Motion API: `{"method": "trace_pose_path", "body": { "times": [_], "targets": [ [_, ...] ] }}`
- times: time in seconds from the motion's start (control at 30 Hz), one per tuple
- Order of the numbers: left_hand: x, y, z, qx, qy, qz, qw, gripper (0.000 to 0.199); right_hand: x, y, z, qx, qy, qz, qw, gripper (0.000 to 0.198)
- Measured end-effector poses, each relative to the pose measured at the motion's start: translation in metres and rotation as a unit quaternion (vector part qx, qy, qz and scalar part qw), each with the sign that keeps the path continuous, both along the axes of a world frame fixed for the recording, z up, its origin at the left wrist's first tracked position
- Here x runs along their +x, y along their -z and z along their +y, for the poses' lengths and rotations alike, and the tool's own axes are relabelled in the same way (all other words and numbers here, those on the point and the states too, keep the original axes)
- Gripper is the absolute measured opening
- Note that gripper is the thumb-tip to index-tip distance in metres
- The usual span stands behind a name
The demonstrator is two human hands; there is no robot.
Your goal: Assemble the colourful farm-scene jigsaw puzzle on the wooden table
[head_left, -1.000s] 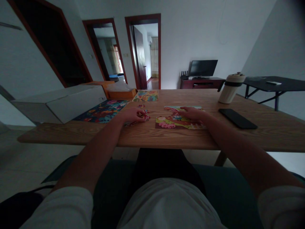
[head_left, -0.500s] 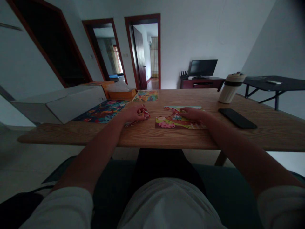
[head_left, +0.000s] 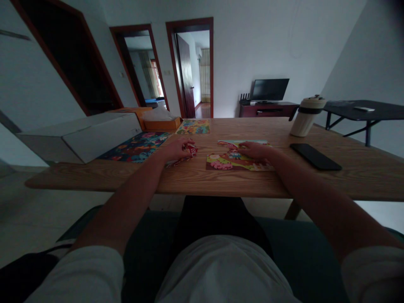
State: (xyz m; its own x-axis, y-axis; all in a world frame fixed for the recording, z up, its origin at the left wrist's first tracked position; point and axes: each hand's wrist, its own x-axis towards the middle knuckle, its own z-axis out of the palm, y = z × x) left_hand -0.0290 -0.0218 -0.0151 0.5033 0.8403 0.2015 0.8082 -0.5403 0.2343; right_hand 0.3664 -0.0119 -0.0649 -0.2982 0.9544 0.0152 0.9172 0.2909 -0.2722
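My left hand (head_left: 177, 150) is closed by the fingertips on a red puzzle piece (head_left: 191, 151) with a white crossed barn-door pattern, just over the table. Beneath that hand lie more small pieces (head_left: 177, 162), mostly hidden by it. My right hand (head_left: 254, 150) rests with fingers extended on the upper right of a partly assembled picture puzzle (head_left: 233, 163), which has green, pink and brown areas. Near its fingertips sits a red part of the picture (head_left: 227, 144). The palm covers the puzzle's right side.
On the wooden table (head_left: 195, 185), a phone (head_left: 315, 156) and a cream tumbler (head_left: 305, 120) stand right. Leftward are a dark-blue picture sheet (head_left: 135, 147), a white box (head_left: 94, 136) and an orange box (head_left: 162, 125). Another colourful sheet (head_left: 194, 126) lies behind.
The red piece in my left hand has tilted slightly and shifted a little left. My right hand stays on the puzzle.
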Motion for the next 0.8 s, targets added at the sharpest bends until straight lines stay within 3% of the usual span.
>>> {"method": "trace_pose_path", "body": {
  "times": [0.3,0.5,0.67,0.8],
  "targets": [
    [-0.001,0.001,0.000,-0.035,-0.024,-0.038,0.998,0.055,0.002,0.003,0.003,0.002,-0.005,0.010,1.000,0.074],
    [-0.003,0.007,0.003,-0.012,0.000,-0.104,0.995,0.047,0.001,0.003,0.002,0.001,0.003,0.016,1.000,0.075],
    [-0.008,0.017,0.014,-0.037,-0.004,-0.171,0.985,0.036,0.003,0.005,0.005,0.000,-0.002,0.019,1.000,0.074],
    [-0.010,0.021,0.022,-0.002,-0.008,-0.183,0.983,0.033,0.003,0.006,0.006,0.000,0.000,0.018,1.000,0.075]
  ]
}}
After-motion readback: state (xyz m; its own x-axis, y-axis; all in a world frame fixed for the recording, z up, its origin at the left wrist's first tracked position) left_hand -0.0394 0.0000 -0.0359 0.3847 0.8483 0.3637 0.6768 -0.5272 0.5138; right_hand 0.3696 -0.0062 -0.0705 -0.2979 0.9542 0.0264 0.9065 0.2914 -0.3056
